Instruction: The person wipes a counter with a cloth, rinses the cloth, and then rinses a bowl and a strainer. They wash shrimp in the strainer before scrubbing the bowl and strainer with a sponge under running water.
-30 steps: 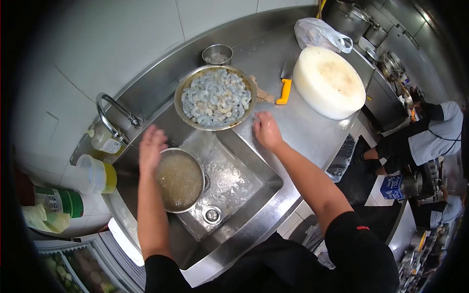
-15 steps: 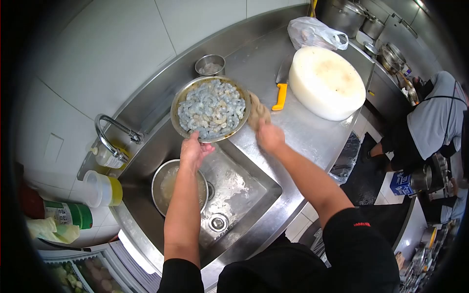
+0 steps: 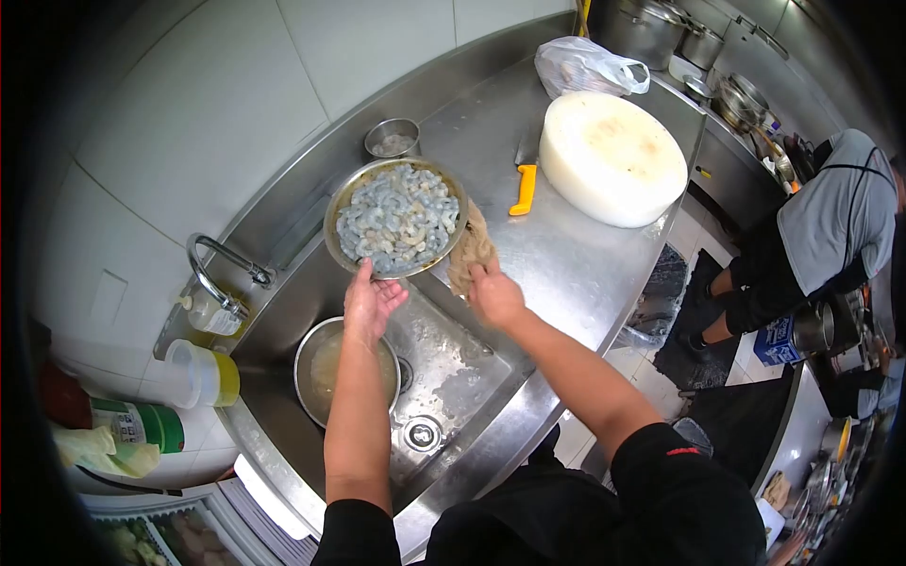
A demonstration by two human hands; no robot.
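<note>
A round metal bowl point(image 3: 332, 247) full of peeled grey shrimp point(image 3: 398, 217) is tilted at the back edge of the sink. At its near rim, my left hand point(image 3: 370, 300) supports it with the thumb up against the side and the other fingers below. My right hand point(image 3: 495, 294) grips a tan cloth point(image 3: 471, 247) beside the bowl's right side. Behind the bowl stands a small metal cup point(image 3: 393, 139). A yellow-handled knife point(image 3: 523, 190) lies next to a thick round white chopping block point(image 3: 613, 158).
Inside the sink point(image 3: 453, 377) sits a pan of cloudy liquid point(image 3: 326, 368). A faucet point(image 3: 222, 269), a soap bottle point(image 3: 215, 316) and a plastic tub point(image 3: 200, 373) are at the left. A plastic bag point(image 3: 587, 68) lies behind the block. Another person point(image 3: 835, 222) bends at the right.
My right hand has pulled the cloth down and toward the sink edge. The bowl sits slightly further left, and my left hand's fingers are more spread. The person at the right has shifted.
</note>
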